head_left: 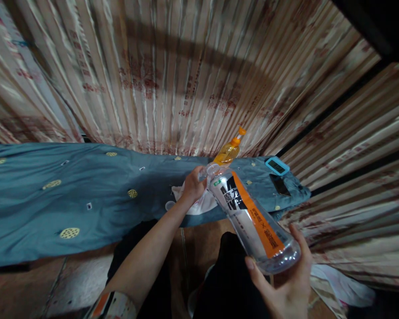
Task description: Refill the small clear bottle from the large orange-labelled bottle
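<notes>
We record the right hand [287, 283] cupped under the base of a clear plastic bottle [252, 217] with an orange label, held tilted, neck pointing away over the blue cloth [86, 195]. Left hand [193, 185] is closed around the bottle's neck end, above a white cloth [202, 204]. An orange-capped bottle [228, 151] stands just behind; a small blue device [277, 165] lies near it.

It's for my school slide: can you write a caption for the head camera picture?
Right hand holds a clear bottle while the left hand grips its neck.
</notes>
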`<state>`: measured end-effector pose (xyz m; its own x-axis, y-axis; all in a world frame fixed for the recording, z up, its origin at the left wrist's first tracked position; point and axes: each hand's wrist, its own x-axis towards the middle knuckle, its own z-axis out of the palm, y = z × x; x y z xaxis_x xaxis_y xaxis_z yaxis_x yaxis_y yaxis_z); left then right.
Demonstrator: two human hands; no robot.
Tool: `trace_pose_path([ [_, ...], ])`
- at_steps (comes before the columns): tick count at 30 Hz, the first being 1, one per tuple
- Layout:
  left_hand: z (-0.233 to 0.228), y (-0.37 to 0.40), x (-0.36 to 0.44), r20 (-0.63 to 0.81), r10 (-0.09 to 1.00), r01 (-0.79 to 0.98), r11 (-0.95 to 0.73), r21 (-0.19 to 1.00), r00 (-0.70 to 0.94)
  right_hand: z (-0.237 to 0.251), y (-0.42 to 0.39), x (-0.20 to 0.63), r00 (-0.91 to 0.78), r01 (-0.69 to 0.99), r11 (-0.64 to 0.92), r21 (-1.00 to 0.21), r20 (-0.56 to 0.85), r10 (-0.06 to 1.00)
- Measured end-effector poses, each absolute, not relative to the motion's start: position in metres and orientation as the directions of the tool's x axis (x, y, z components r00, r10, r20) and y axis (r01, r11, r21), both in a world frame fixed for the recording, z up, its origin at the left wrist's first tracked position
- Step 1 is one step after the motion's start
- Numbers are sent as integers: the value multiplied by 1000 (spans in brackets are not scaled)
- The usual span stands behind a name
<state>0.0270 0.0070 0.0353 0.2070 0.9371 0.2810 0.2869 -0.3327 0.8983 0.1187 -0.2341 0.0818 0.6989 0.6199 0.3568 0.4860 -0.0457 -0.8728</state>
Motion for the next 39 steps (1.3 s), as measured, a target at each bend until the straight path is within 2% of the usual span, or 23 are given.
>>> trace_pose_path([
  [16,37,6,27,280,939,285,-330,900,202,83,-234,117,695,483,-42,-874,354,626],
  [23,37,7,27,273,938,285,-326,901,213,77,-237,126,624,566,-33,-823,402,670],
  [32,36,7,27,281,939,271,-328,905,198,81,-235,120,652,534,-46,-844,377,658],
  [39,34,7,29,290,941,252,-327,911,172,85,-232,114,710,445,-34,-895,330,623],
])
